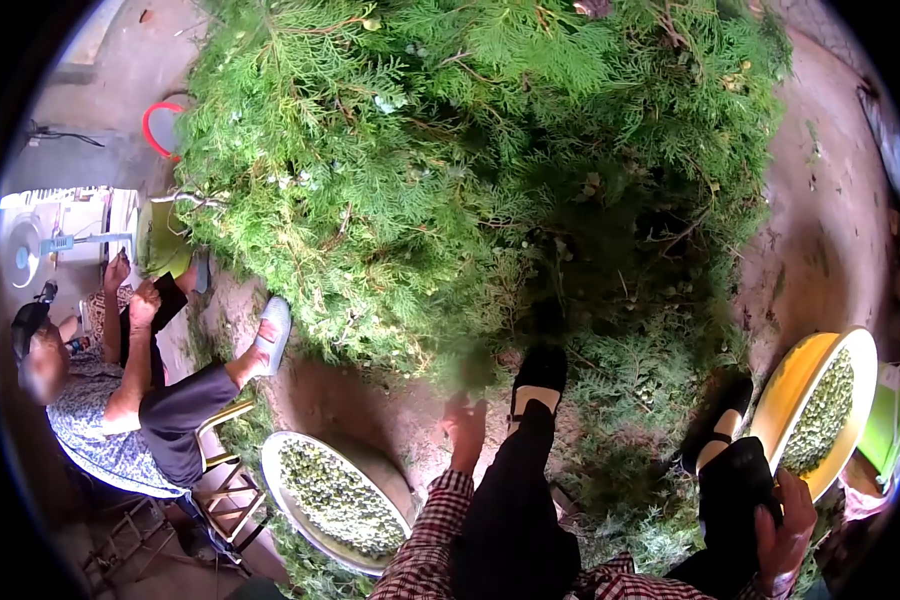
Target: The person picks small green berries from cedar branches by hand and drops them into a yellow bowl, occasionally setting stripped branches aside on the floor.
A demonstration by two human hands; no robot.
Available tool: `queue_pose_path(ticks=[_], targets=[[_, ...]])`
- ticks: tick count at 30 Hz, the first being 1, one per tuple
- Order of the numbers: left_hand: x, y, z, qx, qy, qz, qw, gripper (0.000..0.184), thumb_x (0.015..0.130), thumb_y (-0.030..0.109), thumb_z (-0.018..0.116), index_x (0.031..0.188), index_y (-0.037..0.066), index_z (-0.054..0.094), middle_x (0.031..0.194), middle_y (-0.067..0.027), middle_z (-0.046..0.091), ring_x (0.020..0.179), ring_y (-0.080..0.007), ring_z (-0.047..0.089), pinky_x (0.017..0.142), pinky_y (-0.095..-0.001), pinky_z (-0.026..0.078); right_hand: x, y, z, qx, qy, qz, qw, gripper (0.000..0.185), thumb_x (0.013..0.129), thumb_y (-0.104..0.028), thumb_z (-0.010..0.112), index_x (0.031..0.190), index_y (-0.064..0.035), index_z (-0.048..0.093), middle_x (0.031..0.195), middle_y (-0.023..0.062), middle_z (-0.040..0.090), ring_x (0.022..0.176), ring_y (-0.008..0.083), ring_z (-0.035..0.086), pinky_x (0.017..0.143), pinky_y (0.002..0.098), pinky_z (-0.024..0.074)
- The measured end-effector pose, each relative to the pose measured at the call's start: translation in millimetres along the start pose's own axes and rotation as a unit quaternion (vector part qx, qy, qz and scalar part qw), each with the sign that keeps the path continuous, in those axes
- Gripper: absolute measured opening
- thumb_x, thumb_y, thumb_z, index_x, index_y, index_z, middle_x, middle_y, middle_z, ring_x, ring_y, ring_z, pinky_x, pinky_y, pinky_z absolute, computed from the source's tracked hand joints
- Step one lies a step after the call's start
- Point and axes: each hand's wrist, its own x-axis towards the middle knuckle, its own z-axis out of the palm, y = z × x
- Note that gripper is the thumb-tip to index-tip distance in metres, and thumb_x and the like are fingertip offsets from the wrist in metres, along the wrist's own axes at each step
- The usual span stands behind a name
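Note:
My left hand (464,432) is low over the ground in front of the leafy pile, its fingers apart. Just beyond its fingertips is a blurred green sprig (472,368), apparently in motion. My right hand (792,525) is beside my right knee, thumb and fingers apart with dark trouser cloth behind them. Nothing shows in it. Nearest to that hand stands a yellow basin (782,388) holding small green cones (822,415). Left of my left forearm, a pale basin (398,524) contains more green cones (335,500). A large heap of conifer branches (400,190) fills the middle.
Another person (120,410) sits at the left, both hands raised together. A fan (22,250) and a red-rimmed round object (160,130) are beyond. Loose sprigs (630,390) lie around my feet. A green container (888,425) stands beyond the yellow basin.

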Motion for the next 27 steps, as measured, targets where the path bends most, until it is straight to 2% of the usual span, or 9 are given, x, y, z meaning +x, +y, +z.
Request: queue_pose_path(ticks=[8, 11, 13, 15, 16, 20, 21, 25, 27], targets=[[21.9, 14.4, 26.8, 0.113, -0.021, 0.073, 0.991, 0.027, 0.07, 0.018, 0.063, 0.089, 0.001, 0.056, 0.084, -0.0157, 0.055, 0.082, -0.0314, 0.049, 0.069, -0.0417, 0.04, 13.6, -1.5, -0.6, 0.035, -0.064, 0.045, 0.996, 0.045, 0.067, -0.009, 0.057, 0.108, 0.0055, 0.047, 0.094, 0.0194, 0.052, 0.077, 0.0295, 0.051, 0.07, 0.0345, 0.0419], [25.6, -6.8, 31.1, 0.159, 0.05, 0.187, 0.968, 0.018, 0.07, 0.014, 0.065, 0.08, 0.002, 0.059, 0.076, -0.0098, 0.055, 0.064, -0.0223, 0.052, 0.055, -0.0326, 0.043, 15.5, 0.7, 0.3, 0.032, -0.078, 0.05, 0.995, 0.045, 0.067, -0.011, 0.056, 0.107, 0.0066, 0.047, 0.091, 0.0198, 0.052, 0.075, 0.0303, 0.052, 0.068, 0.0347, 0.0424], [31.1, -29.7, 27.0, 0.115, 0.013, 0.117, 0.986, 0.016, 0.071, 0.013, 0.063, 0.081, 0.001, 0.057, 0.067, -0.0066, 0.053, 0.057, -0.018, 0.049, 0.05, -0.0306, 0.041, 15.9, -0.2, -0.3, 0.022, -0.083, 0.058, 0.995, 0.045, 0.066, -0.011, 0.056, 0.106, 0.0072, 0.048, 0.09, 0.02, 0.052, 0.075, 0.0307, 0.052, 0.068, 0.0348, 0.0426], [31.1, -40.2, 12.8, -0.058, -0.041, -0.133, 0.989, 0.017, 0.074, 0.013, 0.062, 0.084, 0.002, 0.053, 0.057, -0.0021, 0.049, 0.047, -0.0093, 0.042, 0.04, -0.0249, 0.035, 17.0, -4.8, -2.0, 0.016, -0.09, 0.067, 0.994, 0.045, 0.066, -0.011, 0.056, 0.106, 0.0076, 0.048, 0.09, 0.0203, 0.053, 0.076, 0.0312, 0.052, 0.068, 0.0349, 0.0428], [23.4, 28.4, -16.8, -0.161, -0.085, -0.24, 0.953, 0.012, 0.079, 0.015, 0.057, 0.081, 0.006, 0.051, 0.055, -0.0012, 0.045, 0.044, -0.0069, 0.038, 0.037, -0.0211, 0.03, 15.8, -3.6, -1.4, 0.013, -0.088, 0.067, 0.994, 0.045, 0.066, -0.011, 0.056, 0.106, 0.0077, 0.048, 0.091, 0.0204, 0.053, 0.076, 0.0313, 0.052, 0.069, 0.0351, 0.0427], [17.0, -13.9, -60.0, -0.413, -0.11, -0.347, 0.835, 0.021, 0.085, 0.017, 0.047, 0.066, 0.01, 0.041, 0.051, 0.0013, 0.035, 0.041, -0.0089, 0.034, 0.035, -0.0228, 0.026, 13.6, 0.7, 0.6, 0.008, -0.083, 0.05, 0.995, 0.045, 0.067, -0.015, 0.056, 0.106, 0.0077, 0.048, 0.092, 0.0207, 0.053, 0.078, 0.0319, 0.052, 0.07, 0.0355, 0.0424], [14.7, -38.5, -71.4, -0.463, -0.158, -0.319, 0.812, 0.014, 0.083, 0.014, 0.05, 0.073, 0.006, 0.049, 0.056, -0.0019, 0.045, 0.043, -0.0105, 0.039, 0.037, -0.0234, 0.033, 14.0, 0.8, 0.4, 0.008, -0.084, 0.04, 0.996, 0.045, 0.068, -0.016, 0.056, 0.106, 0.0077, 0.048, 0.093, 0.0208, 0.053, 0.079, 0.032, 0.052, 0.071, 0.0356, 0.0423], [-1.9, -71.8, -71.2, -0.17, -0.096, -0.303, 0.933, 0.027, 0.078, 0.009, 0.055, 0.101, -0.004, 0.054, 0.077, -0.0099, 0.059, 0.051, -0.0151, 0.051, 0.045, -0.0257, 0.045, 14.8, 0.0, 1.1, 0.003, -0.093, 0.055, 0.994, 0.045, 0.069, -0.017, 0.055, 0.106, 0.0077, 0.048, 0.092, 0.0207, 0.053, 0.079, 0.032, 0.052, 0.071, 0.0356, 0.042], [-11.5, -96.9, -62.1, -0.17, -0.009, -0.311, 0.935, 0.027, 0.077, 0.009, 0.056, 0.101, -0.004, 0.054, 0.077, -0.009, 0.058, 0.053, -0.0145, 0.051, 0.046, -0.0253, 0.045, 16.3, -1.6, 1.1, 0.005, -0.093, 0.047, 0.995, 0.045, 0.069, -0.017, 0.055, 0.106, 0.0077, 0.048, 0.091, 0.0206, 0.053, 0.078, 0.0319, 0.052, 0.07, 0.0355, 0.042]])
